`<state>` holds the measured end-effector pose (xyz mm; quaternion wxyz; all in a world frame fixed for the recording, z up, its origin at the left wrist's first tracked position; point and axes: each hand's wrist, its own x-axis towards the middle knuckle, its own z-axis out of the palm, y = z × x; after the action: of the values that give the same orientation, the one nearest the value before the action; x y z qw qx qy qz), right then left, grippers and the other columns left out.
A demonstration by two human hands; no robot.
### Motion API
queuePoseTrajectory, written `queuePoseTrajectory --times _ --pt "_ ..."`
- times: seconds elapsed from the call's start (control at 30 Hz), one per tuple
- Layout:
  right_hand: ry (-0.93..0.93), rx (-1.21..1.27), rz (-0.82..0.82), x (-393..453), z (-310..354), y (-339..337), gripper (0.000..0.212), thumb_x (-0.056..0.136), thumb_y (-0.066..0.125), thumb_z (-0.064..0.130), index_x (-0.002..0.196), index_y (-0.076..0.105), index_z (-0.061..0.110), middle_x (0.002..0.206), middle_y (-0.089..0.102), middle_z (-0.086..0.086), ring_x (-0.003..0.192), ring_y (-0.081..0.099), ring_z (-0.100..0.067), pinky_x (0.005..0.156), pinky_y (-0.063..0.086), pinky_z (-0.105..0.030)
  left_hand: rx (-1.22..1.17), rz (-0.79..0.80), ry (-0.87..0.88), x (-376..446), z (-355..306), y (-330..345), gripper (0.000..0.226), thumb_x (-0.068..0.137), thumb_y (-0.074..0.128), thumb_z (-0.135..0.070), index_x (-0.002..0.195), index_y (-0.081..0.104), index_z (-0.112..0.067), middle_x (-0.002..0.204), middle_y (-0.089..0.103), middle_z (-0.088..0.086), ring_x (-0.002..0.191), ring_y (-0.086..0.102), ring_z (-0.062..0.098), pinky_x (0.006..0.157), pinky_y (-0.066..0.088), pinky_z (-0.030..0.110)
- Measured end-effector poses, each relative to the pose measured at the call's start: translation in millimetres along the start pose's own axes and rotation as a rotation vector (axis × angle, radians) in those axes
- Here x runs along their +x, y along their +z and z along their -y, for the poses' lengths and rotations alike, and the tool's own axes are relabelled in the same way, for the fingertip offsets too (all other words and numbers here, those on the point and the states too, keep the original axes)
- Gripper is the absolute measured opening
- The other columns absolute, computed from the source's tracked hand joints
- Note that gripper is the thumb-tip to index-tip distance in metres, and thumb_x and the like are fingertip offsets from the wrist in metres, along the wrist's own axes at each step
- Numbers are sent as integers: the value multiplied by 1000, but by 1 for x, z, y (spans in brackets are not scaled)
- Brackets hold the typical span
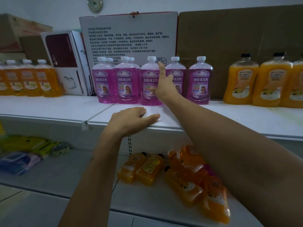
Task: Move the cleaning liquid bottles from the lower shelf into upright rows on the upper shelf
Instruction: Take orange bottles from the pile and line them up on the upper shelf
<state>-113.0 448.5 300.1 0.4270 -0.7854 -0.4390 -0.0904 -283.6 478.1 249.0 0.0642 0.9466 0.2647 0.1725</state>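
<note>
A person's left hand rests flat on the front edge of the white upper shelf, fingers relaxed and holding nothing, while the right hand reaches in among a row of purple bottles with its index finger raised and straight; it grips nothing that can be seen. The purple bottles stand upright at the middle of the upper shelf, five across the front and at least two more behind those on the left. Each is clear plastic filled with pink-violet liquid, topped with a white screw cap and fronted by a purple label with white Chinese lettering and a small cartoon figure. The extended right hand crosses in front of the fourth bottle, its fingertip near the neck of the third.

On the lower shelf, a heap of orange bottles lies on its sides, some with dark caps, piled against one another under the right forearm. More orange bottles with white caps stand upright at the upper shelf's left end, and larger orange bottles with black caps stand at its right end. Behind the purple row lean a printed grey carton and a brown cardboard sheet. Packets in yellow and blue wrapping lie at the lower shelf's left.
</note>
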Motion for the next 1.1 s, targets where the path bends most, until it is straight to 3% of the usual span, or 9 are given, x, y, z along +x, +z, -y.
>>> queuePoseTrajectory --times 0.1,0.2,0.3,0.43,0.57,0.67,0.83,0.97,1.1 --pt "-19 -2 -21 4 -4 4 103 93 67 9 154 -8 44 155 18 -27 85 53 -21 66 46 -27 -9 18 -8 0 0 -2 61 73 22 -86 96 39 -32 100 46 -13 91 43 11 76 33 37" --pt "-30 9 -18 4 -6 3 103 92 68 12 155 -8 44 154 19 -26 83 50 -20 71 47 -30 -10 -1 -19 -1 1 -2 68 74 23 -85 99 51 -28 105 57 -8 97 52 14 77 34 37" --pt "-46 -28 10 -2 -8 0 107 92 68 13 154 -15 43 158 10 -26 102 60 -32 84 54 -39 -36 -32 -38 -2 -2 -1 69 74 25 -81 104 57 -29 117 64 -5 108 57 18 74 34 35" --pt "-48 -145 77 -17 -1 -10 113 90 70 13 153 -22 30 161 -5 -26 130 47 -44 105 45 -47 -130 -107 -52 -7 -2 -3 68 80 31 -73 125 59 -30 127 63 -10 118 56 16 83 37 36" --pt "-149 -120 123 -53 12 -38 81 94 66 17 157 15 20 148 31 -18 129 47 -35 104 43 -37 -289 -284 -16 -17 -3 -2 40 95 47 -56 122 64 -31 128 64 -10 118 57 13 99 43 41" --pt "-275 50 79 -107 10 -65 56 98 60 21 150 40 25 139 52 -7 123 54 -20 102 45 -30 -569 -289 94 -32 -19 0 35 98 53 -44 126 63 -26 130 62 -8 121 54 10 104 44 47" --pt "-255 507 -68 -214 -22 -86 41 99 58 19 139 54 29 126 64 9 119 58 -4 92 51 -15 -931 -543 343 -96 -66 47 28 99 52 -25 125 62 -24 124 65 -8 122 58 12 98 49 30" --pt "-79 806 -33 -279 -64 -85 33 98 56 16 130 60 25 121 68 8 119 62 -10 94 52 -22 -1231 -432 305 -124 -76 99 28 98 52 -17 123 65 -21 117 70 -5 109 65 15 84 54 22" --pt "176 656 -103 -316 -116 -70 30 94 62 17 121 65 29 113 71 16 110 64 -1 92 54 -21 -1274 -283 111 -128 -79 145 29 95 55 -25 121 66 -27 119 70 -12 113 64 6 86 51 14"
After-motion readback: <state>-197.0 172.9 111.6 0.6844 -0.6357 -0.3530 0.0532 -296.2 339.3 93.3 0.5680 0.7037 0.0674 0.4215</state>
